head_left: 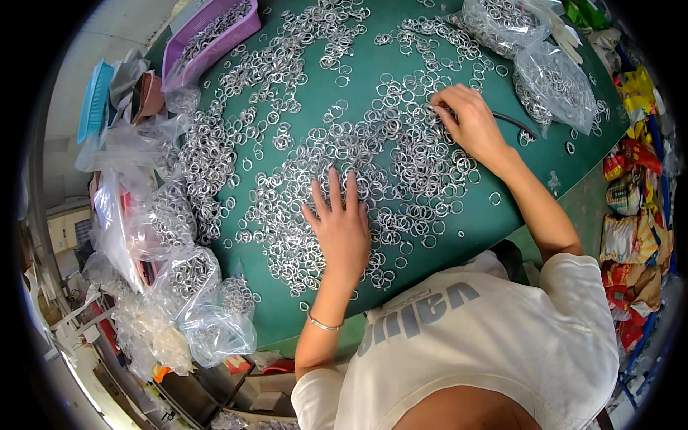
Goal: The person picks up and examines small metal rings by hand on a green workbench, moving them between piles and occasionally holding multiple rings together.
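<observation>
Many small silvery metal rings (287,240) lie in loose heaps over the green tabletop (494,233); some look like open retaining rings. My left hand (340,226) rests on the near middle heap, fingers stretched and spread, holding nothing. Farther right, my right hand (471,123) is at the right edge of the same spread of rings, its fingers curled and thumb bent inward. A thin dark curved rod (514,123) sticks out from behind that hand toward the right. The part inside the grip is mostly hidden.
A purple basket (251,23) of rings stands at the far left. Clear plastic bags of rings (555,89) lie at the far right, and more bags (215,330) line the left edge. A blue basket (94,100) stands beyond them. Colourful packaging (623,236) is piled right of the table.
</observation>
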Available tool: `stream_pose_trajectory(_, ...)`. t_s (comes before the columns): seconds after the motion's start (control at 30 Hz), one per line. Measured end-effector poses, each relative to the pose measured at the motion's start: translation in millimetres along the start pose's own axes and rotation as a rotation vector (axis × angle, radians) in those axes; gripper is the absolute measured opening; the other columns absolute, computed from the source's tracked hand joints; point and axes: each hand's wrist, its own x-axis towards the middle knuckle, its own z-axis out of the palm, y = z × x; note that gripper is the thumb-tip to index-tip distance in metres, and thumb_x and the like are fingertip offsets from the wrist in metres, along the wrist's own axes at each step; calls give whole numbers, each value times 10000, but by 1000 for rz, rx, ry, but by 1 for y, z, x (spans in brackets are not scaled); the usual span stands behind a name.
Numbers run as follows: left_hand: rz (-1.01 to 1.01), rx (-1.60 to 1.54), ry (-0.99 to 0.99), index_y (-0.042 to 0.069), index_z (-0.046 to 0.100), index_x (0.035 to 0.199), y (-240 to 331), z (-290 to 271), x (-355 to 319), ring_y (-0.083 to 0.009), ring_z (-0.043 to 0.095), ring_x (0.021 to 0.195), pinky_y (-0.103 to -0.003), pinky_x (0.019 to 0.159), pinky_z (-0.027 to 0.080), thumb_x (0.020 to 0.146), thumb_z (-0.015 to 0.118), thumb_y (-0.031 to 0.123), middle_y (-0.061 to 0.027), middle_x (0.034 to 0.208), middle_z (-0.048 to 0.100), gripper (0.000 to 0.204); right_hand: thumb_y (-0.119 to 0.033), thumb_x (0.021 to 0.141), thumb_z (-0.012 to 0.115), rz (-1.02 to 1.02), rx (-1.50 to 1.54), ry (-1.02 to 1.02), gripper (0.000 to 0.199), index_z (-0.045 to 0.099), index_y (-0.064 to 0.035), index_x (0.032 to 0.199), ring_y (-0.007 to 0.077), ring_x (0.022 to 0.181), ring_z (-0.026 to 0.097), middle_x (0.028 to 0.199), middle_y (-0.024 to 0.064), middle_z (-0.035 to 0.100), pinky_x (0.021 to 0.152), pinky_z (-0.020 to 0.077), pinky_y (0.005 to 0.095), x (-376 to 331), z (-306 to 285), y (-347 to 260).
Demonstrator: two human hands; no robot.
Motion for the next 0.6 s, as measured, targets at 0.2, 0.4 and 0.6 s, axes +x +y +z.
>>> stream_pose_trajectory(0.2,192,-100,-80,97,428,1298,11,-6,-23,-395,212,1303,-606,1002,186,801,598,316,-97,1432,267,569,-90,765,621,-24,-92,24,158,603,-51,918,249,831,525,832,67,576,725,392,361,-2,5,-1)
stream_pose_trajectory(0.4,298,-185,-91,85,445,1277,26,-10,-16,-403,202,1305,-608,1001,185,786,621,256,-117,1421,280,549,-72,724,655,-19,31,-91,233,592,-39,945,276,889,494,914,98,543,775,394,389,-18,-20,-24)
stream_pose_trajectory(0.6,99,-302,81,71,442,1274,15,-6,-19,-408,235,1298,-599,998,204,776,629,189,-124,1405,316,544,-87,698,675,-122,29,-183,172,586,-38,836,249,899,501,930,61,548,782,376,379,-51,-14,-31)
